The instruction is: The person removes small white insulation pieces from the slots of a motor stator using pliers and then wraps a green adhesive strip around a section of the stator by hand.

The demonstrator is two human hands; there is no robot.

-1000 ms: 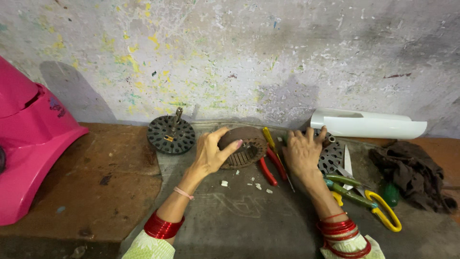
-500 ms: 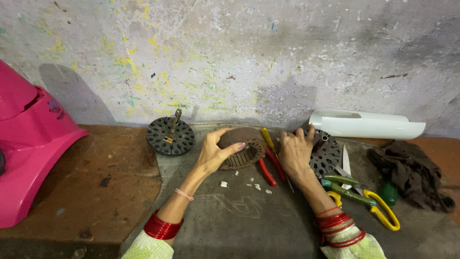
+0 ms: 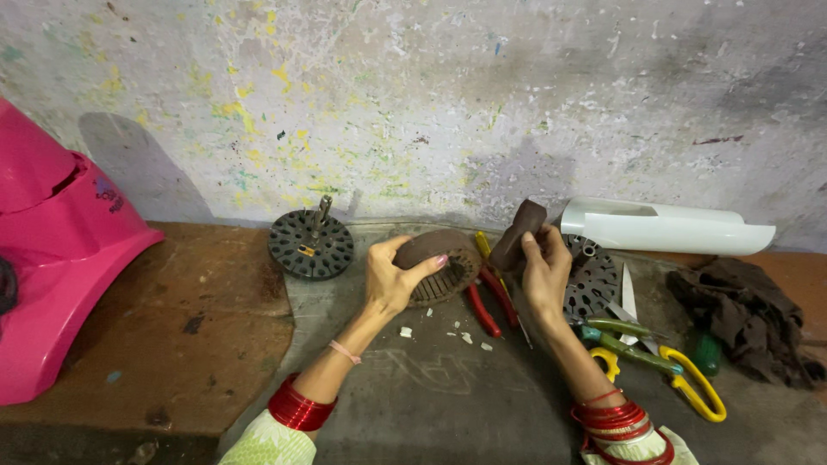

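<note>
Left hand (image 3: 389, 280): fingers curled, gripping round brown slotted metal stator core (image 3: 441, 263), tilted at slab centre.
Right hand (image 3: 543, 267): pinching dark brown block (image 3: 519, 234), raised.
Room: bare grey slab (image 3: 431, 396) near; red-handled pliers (image 3: 491, 301) just right of core.

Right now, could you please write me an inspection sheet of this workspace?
Surface: grey slab with small pale chips, beside a brown floor.
Job's things: brown slotted ring, tilted; dark brown block, lifted.
Clutter: black slotted disc, red pliers, yellow-handled scissors, dark rag, white curved cover.
Grippers: left hand grips the ring; right hand holds the block.
Cables: nothing seen.
Surroundings: paint-flecked wall, pink plastic body.
</note>
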